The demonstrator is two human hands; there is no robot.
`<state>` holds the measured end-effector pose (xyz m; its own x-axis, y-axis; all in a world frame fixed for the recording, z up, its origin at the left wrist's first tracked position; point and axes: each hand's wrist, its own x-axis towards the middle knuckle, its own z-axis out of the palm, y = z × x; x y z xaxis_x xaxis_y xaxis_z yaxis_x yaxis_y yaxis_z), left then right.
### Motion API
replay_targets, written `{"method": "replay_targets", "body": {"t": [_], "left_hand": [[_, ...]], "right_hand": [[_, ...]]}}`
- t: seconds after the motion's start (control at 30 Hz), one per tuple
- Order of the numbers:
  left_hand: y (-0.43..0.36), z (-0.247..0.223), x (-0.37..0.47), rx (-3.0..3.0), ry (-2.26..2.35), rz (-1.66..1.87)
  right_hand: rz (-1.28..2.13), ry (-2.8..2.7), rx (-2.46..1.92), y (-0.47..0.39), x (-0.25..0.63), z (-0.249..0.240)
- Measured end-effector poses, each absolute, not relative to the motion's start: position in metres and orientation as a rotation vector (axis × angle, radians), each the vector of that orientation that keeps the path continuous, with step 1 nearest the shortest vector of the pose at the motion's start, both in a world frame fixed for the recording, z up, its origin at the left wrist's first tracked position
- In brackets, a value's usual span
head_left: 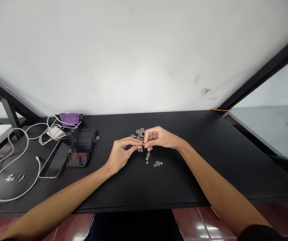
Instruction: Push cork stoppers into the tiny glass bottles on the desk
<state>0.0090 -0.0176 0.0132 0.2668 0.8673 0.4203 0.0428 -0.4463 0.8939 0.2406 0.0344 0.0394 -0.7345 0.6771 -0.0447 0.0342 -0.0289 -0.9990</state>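
Observation:
Over the middle of the black table, my left hand (122,152) and my right hand (159,138) meet at the fingertips. Both are closed in a pinch around something small between them, too small to make out. Just behind and beneath the fingers lies a cluster of small glass bottles (138,131) with cork stoppers, partly hidden by my hands. Nearer to me is a small glass bottle (148,155) with a cork (147,162) at its lower end. A round glass bottle (157,163) lies to its right, with a cork (161,163) beside it.
On the left of the table (184,187) are a phone (54,160), a looped white cable (15,199), a white charger (56,133), a purple pouch (70,119) and a blurred dark item (82,144). Small metal pieces (9,178) lie at the far left. A wall stands behind.

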Motion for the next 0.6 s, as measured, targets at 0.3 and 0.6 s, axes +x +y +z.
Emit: {"method": "replay_targets", "body": {"t": [0.3, 0.6], "left_hand": [[-0.0216, 0.0137, 0.0121, 1.548, 0.824, 1.221], [-0.0216, 0.0116, 0.0126, 1.617, 0.812, 1.229]], "right_hand": [[1.917, -1.858, -0.669, 0.0330, 0.2422, 0.0411], [1.917, -1.867, -0.592, 0.0355, 0.2429, 0.0363]]}}
